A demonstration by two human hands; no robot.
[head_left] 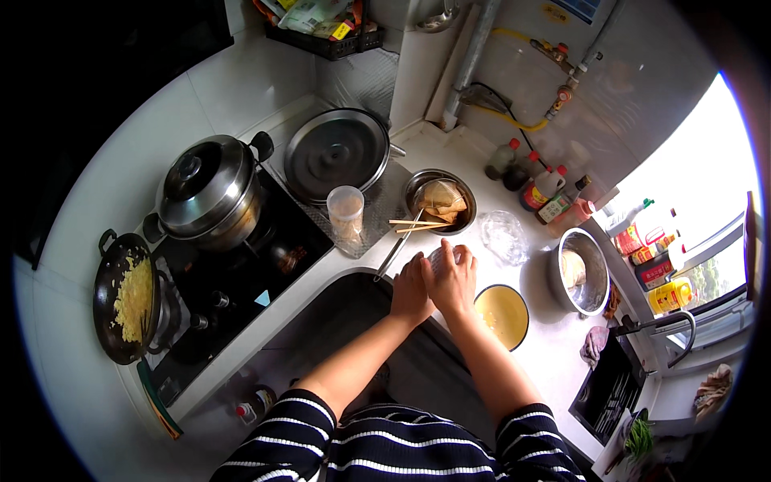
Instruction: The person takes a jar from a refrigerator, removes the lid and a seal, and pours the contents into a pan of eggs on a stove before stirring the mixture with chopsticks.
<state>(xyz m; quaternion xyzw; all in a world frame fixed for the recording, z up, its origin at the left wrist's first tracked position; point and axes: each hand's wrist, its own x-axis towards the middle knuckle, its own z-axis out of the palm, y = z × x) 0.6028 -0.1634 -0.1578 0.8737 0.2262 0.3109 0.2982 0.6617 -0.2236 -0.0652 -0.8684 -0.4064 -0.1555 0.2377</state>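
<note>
My left hand and my right hand meet over the counter's front edge, fingers curled together. A small pale, translucent thing shows between them; I cannot make out its kind. Just beyond is a metal bowl holding brown, folded, leaf-like pieces. Two wooden chopsticks and a long metal-handled utensil lean at its rim. Beside my right hand stands a yellow bowl with some pale bits inside. Crumpled clear plastic lies behind that bowl.
At left, a wok of yellow food and a lidded steel pot occupy the stove. A large pan and clear plastic tub stand behind. Right are a steel basin, several bottles and a sink.
</note>
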